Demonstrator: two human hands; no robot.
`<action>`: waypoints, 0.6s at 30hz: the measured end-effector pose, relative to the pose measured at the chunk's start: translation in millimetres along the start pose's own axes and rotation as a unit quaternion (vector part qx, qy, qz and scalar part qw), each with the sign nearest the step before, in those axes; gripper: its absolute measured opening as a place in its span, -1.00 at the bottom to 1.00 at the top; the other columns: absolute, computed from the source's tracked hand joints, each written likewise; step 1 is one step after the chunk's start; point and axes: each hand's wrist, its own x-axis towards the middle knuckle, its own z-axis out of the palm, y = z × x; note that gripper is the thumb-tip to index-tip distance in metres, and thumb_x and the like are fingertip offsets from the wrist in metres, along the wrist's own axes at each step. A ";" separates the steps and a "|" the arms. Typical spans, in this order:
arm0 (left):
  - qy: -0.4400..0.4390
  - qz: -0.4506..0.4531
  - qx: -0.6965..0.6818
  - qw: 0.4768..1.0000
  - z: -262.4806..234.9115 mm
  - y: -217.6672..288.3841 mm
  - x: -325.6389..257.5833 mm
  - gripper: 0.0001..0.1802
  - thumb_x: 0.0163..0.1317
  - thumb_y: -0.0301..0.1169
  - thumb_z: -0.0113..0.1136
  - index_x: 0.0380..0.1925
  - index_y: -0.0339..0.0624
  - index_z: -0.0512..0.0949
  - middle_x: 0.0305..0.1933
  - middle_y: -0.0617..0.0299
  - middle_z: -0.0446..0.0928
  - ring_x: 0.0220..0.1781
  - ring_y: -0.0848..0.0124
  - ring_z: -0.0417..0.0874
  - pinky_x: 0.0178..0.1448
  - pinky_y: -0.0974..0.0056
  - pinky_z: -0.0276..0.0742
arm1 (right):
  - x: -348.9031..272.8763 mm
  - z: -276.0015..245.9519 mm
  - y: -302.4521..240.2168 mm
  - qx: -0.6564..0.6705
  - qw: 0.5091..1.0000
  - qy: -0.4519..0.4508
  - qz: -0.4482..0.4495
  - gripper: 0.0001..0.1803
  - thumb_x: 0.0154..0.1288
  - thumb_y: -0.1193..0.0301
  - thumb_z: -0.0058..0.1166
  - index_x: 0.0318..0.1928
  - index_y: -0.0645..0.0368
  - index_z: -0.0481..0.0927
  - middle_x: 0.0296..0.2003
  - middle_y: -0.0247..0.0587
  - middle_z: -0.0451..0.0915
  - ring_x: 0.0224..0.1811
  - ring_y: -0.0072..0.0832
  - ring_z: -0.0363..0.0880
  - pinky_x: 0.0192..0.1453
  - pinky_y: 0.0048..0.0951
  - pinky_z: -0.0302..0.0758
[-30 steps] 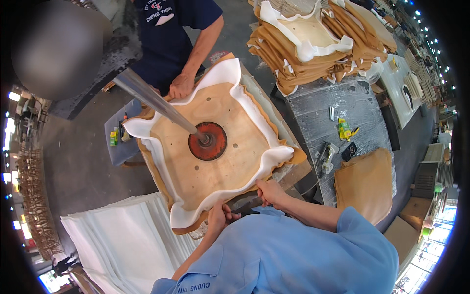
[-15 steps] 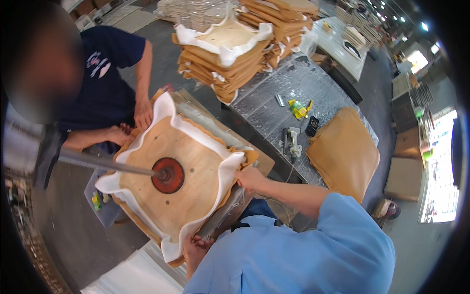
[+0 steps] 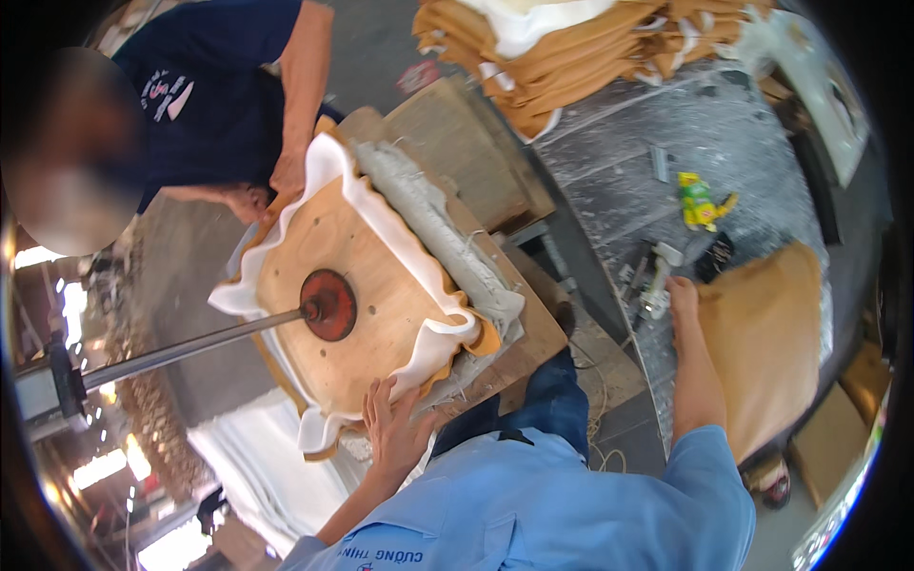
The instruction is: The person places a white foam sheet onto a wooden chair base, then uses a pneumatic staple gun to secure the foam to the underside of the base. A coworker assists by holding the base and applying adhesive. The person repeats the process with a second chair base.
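- The wooden board point(image 3: 386, 328) sits left of the table, in front of the person; white foam point(image 3: 433, 354) curls up round its rim and a brown cover point(image 3: 486, 341) shows outside the foam; a red disc point(image 3: 343, 322) on the end of a metal rod point(image 3: 200, 349) rests against its middle.
- The left hand point(image 3: 393, 428) is at the board's near edge, palm down, fingers apart and fairly straight, pinching nothing; whether the fingertips bear on the foam or only hover there, I cannot tell.
- The right hand point(image 3: 683, 301) is out over the table point(image 3: 609, 152), right at the pale tool point(image 3: 659, 276); its fingers are partly hidden, so I cannot tell whether they have closed on it.
- Across the board, a co-worker's hands point(image 3: 288, 175) are at the cover's far edge.
- The step in hand looks like fetching the tool while the disc holds the layers down; the next move seems to call for a firm hold on the tool, clear of the black thing point(image 3: 716, 255) and the brown sheets point(image 3: 766, 333) beside it.
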 end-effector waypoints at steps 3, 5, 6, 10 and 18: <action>0.020 -0.074 0.010 0.997 15.5 5.2 5.9 -0.58 0.24 -0.25 0.57 0.08 -0.06 0.76 0.56 -0.05 0.31 0.67 -0.25 0.27 0.71 -0.36 0.10 | 68.9 16.4 22.3 -0.142 0.988 0.051 0.028 -0.04 0.20 -0.08 0.51 0.39 0.43 0.63 0.32 0.28 0.70 0.42 0.04 0.68 0.52 -0.09 0.52; -0.001 -0.052 0.059 0.997 16.3 8.3 28.8 -0.62 0.25 -0.24 0.57 0.05 -0.03 0.76 0.56 -0.05 0.32 0.69 -0.24 0.25 0.73 -0.37 0.06 | 79.5 42.1 34.8 -0.155 0.986 0.005 0.067 -0.08 0.19 -0.04 0.51 0.35 0.45 0.63 0.32 0.28 0.69 0.41 0.06 0.67 0.49 -0.08 0.52; 0.013 -0.056 0.081 0.995 12.8 15.9 20.3 -0.64 0.26 -0.24 0.57 0.03 -0.02 0.77 0.56 -0.04 0.32 0.71 -0.24 0.24 0.74 -0.38 0.04 | 88.7 60.2 25.0 -0.147 0.988 -0.014 0.055 -0.09 0.19 0.00 0.52 0.35 0.46 0.63 0.33 0.29 0.68 0.41 0.07 0.66 0.47 -0.08 0.52; 0.006 -0.069 0.079 0.994 20.1 10.3 23.2 -0.73 0.29 -0.25 0.54 -0.05 0.00 0.78 0.58 -0.03 0.33 0.72 -0.23 0.24 0.75 -0.41 -0.01 | 96.0 63.5 32.6 -0.027 0.998 0.031 0.054 -0.13 0.16 0.17 0.57 0.37 0.46 0.58 0.33 0.25 0.67 0.35 0.03 0.68 0.41 -0.10 0.54; 0.005 0.034 0.026 0.999 15.5 -27.0 25.6 -0.75 0.36 -0.14 0.51 -0.14 -0.01 0.77 0.49 -0.01 0.44 0.70 -0.20 0.27 0.72 -0.47 -0.02 | -17.7 61.9 20.9 0.004 0.966 0.183 -0.184 -0.22 0.34 0.31 0.48 0.43 0.43 0.46 0.29 0.12 0.66 0.30 -0.03 0.65 0.45 -0.09 0.48</action>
